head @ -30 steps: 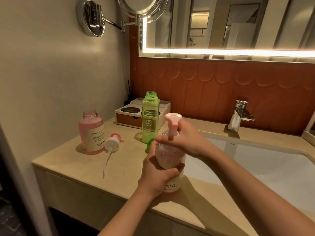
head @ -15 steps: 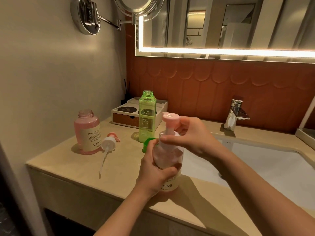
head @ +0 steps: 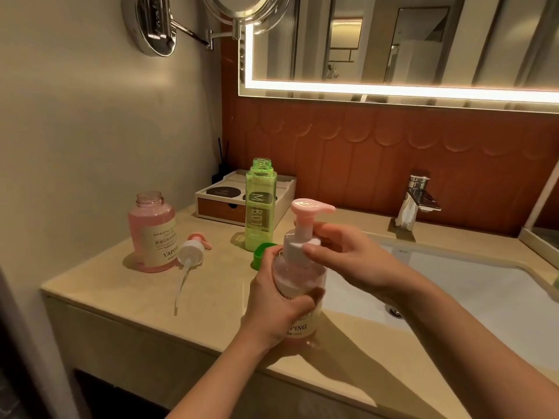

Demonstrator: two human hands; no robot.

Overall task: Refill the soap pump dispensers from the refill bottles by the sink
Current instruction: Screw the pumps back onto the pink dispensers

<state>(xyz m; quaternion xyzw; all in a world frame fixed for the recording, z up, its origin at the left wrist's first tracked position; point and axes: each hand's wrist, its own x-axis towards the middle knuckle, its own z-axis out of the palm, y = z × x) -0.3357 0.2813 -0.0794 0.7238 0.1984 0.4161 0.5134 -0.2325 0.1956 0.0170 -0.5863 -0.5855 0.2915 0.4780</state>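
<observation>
A clear pink soap dispenser (head: 298,279) stands on the beige counter (head: 127,297) near its front edge. My left hand (head: 272,300) grips its body. My right hand (head: 341,255) pinches the white collar under its pink pump head (head: 311,207). A second pink dispenser bottle (head: 152,234) stands open at the left, and its loose pump (head: 190,252) lies beside it with the tube pointing toward me. An uncapped green refill bottle (head: 260,204) stands behind, its green cap (head: 261,254) on the counter.
A white sink basin (head: 469,294) lies to the right, with a chrome tap (head: 414,204) behind it. A white tray box (head: 223,201) sits against the red tiled wall. A chrome swing mirror (head: 157,25) hangs on the left wall.
My right hand has shifted on the collar and the pump head now points right. The left hand keeps its grip on the bottle.
</observation>
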